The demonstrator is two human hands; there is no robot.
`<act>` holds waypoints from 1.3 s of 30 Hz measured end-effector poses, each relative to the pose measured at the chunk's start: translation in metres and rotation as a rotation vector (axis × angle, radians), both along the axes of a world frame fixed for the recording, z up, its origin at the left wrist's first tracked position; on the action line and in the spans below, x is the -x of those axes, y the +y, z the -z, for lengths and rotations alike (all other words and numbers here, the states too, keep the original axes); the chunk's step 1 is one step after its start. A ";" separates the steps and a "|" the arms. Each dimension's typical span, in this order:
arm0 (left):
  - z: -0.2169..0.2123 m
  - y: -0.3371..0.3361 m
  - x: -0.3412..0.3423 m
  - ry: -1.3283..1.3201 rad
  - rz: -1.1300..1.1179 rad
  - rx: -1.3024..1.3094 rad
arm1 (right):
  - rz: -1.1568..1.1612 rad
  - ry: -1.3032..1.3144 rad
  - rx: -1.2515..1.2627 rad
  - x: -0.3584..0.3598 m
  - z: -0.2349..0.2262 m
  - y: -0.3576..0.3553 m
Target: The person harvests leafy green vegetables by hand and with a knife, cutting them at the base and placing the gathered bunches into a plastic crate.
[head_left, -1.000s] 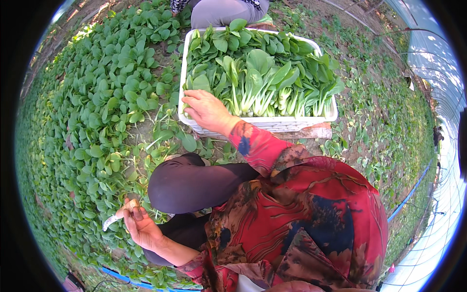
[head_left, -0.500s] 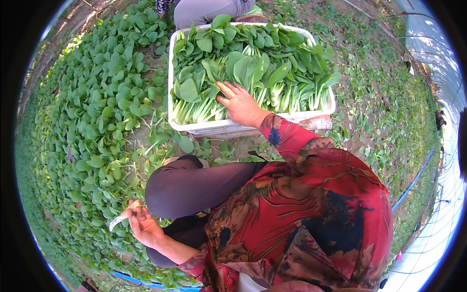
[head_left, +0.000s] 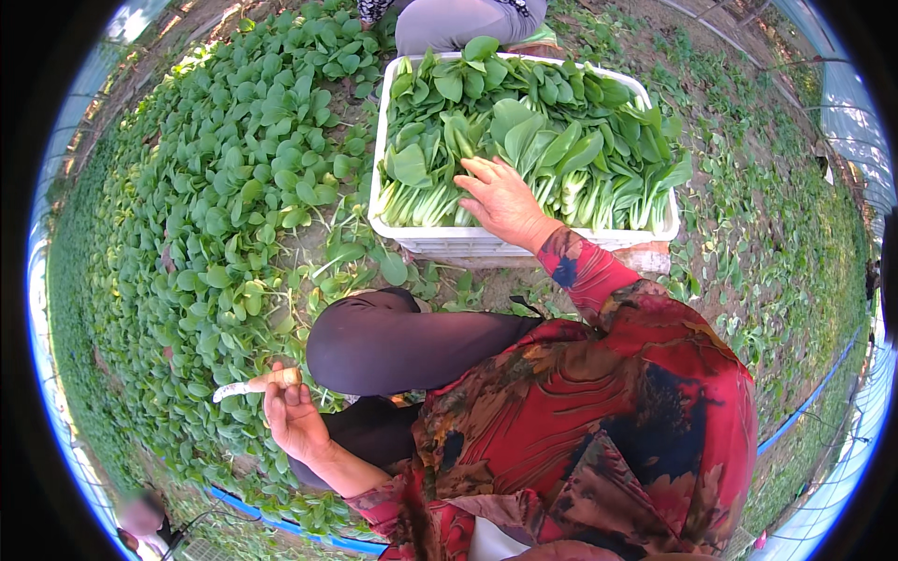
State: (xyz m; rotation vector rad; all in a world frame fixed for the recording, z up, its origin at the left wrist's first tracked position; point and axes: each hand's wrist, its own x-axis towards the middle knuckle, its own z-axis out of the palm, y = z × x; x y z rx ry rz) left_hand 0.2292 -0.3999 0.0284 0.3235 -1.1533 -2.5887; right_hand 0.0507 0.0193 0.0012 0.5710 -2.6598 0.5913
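My left hand [head_left: 296,425] is closed round the light wooden handle of a small knife [head_left: 230,390], at the lower left beside my bent knee. Its pale, stained blade points left over the growing greens. Farther ahead, my right hand [head_left: 510,204] rests with fingers stretched over pak choi [head_left: 412,203], at the near side of a white plastic crate [head_left: 449,239]. Nothing shows gripped in it, though the palm side is hidden. Bunches of pak choi fill the crate in rows, pale stalks toward me along the near edge.
Dense leafy greens [head_left: 234,168] grow on the left. Beyond the crate sits another person in grey trousers [head_left: 458,26]. Scattered low plants cover the soil at right, by a blue pipe [head_left: 814,393] and a plastic-film wall. Another person appears at lower left.
The view has shifted, so the crate sits farther right and slightly lower. My left hand has turned, bringing the knife closer to level. My right hand stays over the pak choi.
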 end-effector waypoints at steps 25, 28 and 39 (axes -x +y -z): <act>-0.074 0.119 0.069 0.262 0.386 0.515 | 0.732 -0.302 1.698 -0.021 0.033 0.051; -0.081 0.187 0.110 0.126 0.546 0.558 | 0.612 -0.257 1.610 -0.039 0.032 0.047; 0.006 0.344 0.194 0.015 0.874 0.268 | 0.359 -0.166 1.332 -0.046 0.038 0.044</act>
